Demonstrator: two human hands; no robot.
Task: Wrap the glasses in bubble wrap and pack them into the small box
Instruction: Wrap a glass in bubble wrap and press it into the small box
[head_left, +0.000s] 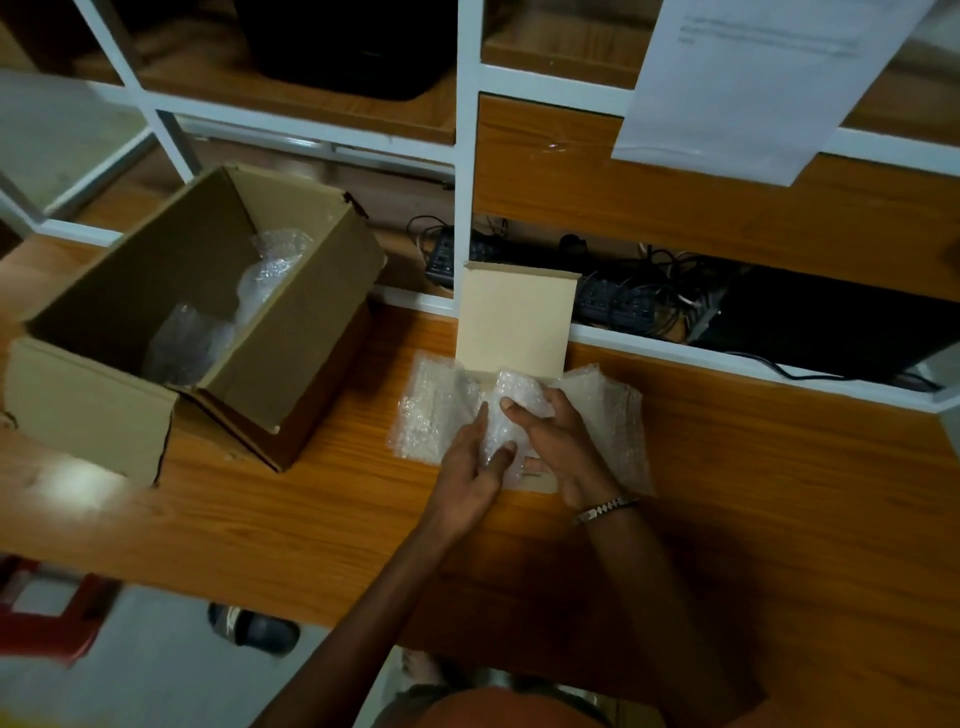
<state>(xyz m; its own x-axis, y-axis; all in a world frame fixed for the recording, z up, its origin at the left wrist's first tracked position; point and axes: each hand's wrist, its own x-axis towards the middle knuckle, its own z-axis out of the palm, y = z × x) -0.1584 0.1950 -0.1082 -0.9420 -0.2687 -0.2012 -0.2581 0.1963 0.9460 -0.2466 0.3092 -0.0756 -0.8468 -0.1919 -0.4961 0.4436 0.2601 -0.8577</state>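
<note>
A small beige box (517, 322) stands on the wooden desk with its lid raised toward the shelf. Over its open bottom I hold a bubble-wrapped bundle (519, 395); whatever is inside it is hidden by the wrap. My left hand (475, 462) presses the bundle's near left side with fingers and thumb. My right hand (558, 436) grips it from the right, fingertips on top. Loose bubble wrap sheets lie flat beside the box, one on the left (431, 410) and one on the right (613, 415).
A large open cardboard box (311, 332) sits to the left with bubble-wrapped items (270, 275) inside. White shelf frames (465, 156) rise behind the desk, with power strips and cables (623, 301). A paper sheet (753, 83) hangs top right. A red stool (52, 618) is below left.
</note>
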